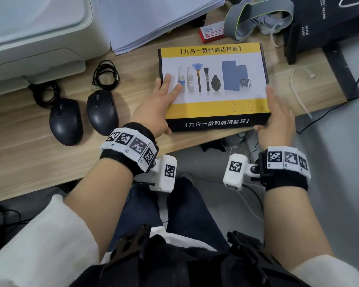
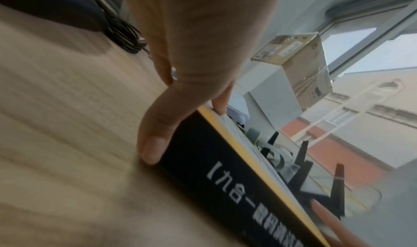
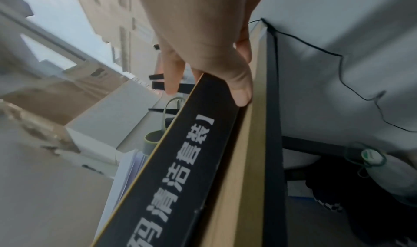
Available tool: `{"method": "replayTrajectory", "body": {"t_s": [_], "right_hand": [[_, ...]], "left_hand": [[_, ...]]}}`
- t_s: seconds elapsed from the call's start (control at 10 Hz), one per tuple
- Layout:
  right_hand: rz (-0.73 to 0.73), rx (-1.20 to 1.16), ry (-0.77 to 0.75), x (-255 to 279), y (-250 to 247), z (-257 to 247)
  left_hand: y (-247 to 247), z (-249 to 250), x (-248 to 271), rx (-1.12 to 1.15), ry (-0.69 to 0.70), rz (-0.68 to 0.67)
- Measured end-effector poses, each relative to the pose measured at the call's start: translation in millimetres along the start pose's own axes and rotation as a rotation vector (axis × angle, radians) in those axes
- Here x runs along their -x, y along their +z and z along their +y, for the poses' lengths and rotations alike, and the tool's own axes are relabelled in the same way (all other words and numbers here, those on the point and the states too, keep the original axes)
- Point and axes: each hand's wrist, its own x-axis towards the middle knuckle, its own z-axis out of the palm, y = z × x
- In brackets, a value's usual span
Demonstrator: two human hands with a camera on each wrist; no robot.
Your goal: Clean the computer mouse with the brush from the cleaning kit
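The cleaning kit box (image 1: 214,83), yellow and black with pictured brushes and bottles on its lid, lies closed on the wooden desk (image 1: 29,162) near the front edge. My left hand (image 1: 164,104) holds its front left corner, fingers flat on the lid and thumb against the black front side (image 2: 225,170). My right hand (image 1: 272,109) holds the front right corner, thumb on the front side (image 3: 180,152) and fingers along the right wall. Two black computer mice (image 1: 65,121) (image 1: 102,111) lie side by side left of the box. No brush is in view.
A white printer (image 1: 29,38) fills the back left, with a paper stack (image 1: 153,17) beside it. Coiled black cables (image 1: 105,73) lie behind the mice. A red packet (image 1: 212,34), a grey strap (image 1: 257,17), a black carton (image 1: 330,23) and a white cable tie (image 1: 298,90) surround the box.
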Motion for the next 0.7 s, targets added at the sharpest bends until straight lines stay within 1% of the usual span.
{"method": "replayTrajectory", "body": {"t_s": [0.1,0.2,0.3,0.4,0.5,0.6,0.7], "right_hand": [[-0.004,-0.073,0.059,-11.7,-3.9,-2.8],[0.079,-0.218,0.097,-19.4,2.5,-0.8],[0.167,-0.458,0.155,-19.0,10.0,1.2],[0.180,-0.488,0.176,-15.1,10.7,4.3],[0.161,-0.311,0.199,-12.9,8.7,-7.1],[0.224,-0.157,0.234,-3.4,1.3,-32.8],[0.182,-0.289,0.239,-0.8,8.3,-76.7]], "left_hand": [[2.0,3.5,0.9,-0.109,-0.011,0.028],[4.8,5.5,1.6,-0.192,-0.027,0.063],[8.0,10.1,3.5,-0.261,-0.024,0.073],[9.9,15.3,7.6,-0.288,-0.025,0.047],[8.9,13.1,7.2,-0.301,-0.008,0.026],[-1.9,9.4,6.3,-0.153,0.004,0.025],[-22.6,2.1,11.3,0.142,-0.007,0.043]]}}
